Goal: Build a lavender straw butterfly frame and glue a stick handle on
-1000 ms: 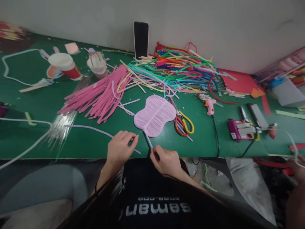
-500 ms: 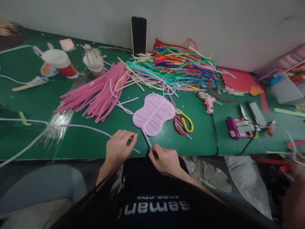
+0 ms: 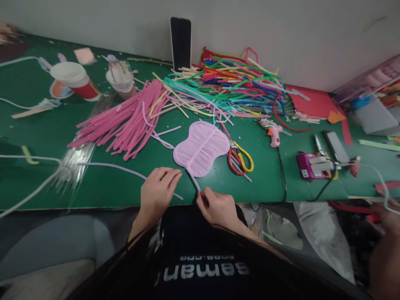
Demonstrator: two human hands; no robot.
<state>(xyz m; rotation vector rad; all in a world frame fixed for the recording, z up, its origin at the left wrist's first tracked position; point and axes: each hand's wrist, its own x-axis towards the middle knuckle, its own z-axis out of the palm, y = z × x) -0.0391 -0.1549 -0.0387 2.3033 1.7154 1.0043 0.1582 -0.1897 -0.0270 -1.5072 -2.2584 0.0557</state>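
Note:
A lilac butterfly-shaped piece [image 3: 201, 148] made of pipe cleaners lies on the green table [image 3: 93, 187]. From its near end a short lilac stem [image 3: 194, 181] runs toward me. My left hand [image 3: 157, 193] is closed in a pinch, its fingertips at the piece's near tip, apparently on a thin wire I can barely make out. My right hand [image 3: 218, 207] is closed in a pinch on the stem's near end, at the table's front edge. A long lilac pipe cleaner [image 3: 115, 167] lies to the left and passes under my left hand.
Pink pipe cleaners [image 3: 125, 118] and a multicoloured heap [image 3: 231, 89] lie behind. Scissors [image 3: 239, 158], a pink glue gun [image 3: 274, 134], a phone [image 3: 180, 41] against the wall, a lidded cup [image 3: 75, 79] and a magenta tool [image 3: 311, 166] are around. Another person's hand [image 3: 389, 208] holds a white wire at right.
My hands have stayed at the stem with only slight finger movement. The view has shifted a little downward and left.

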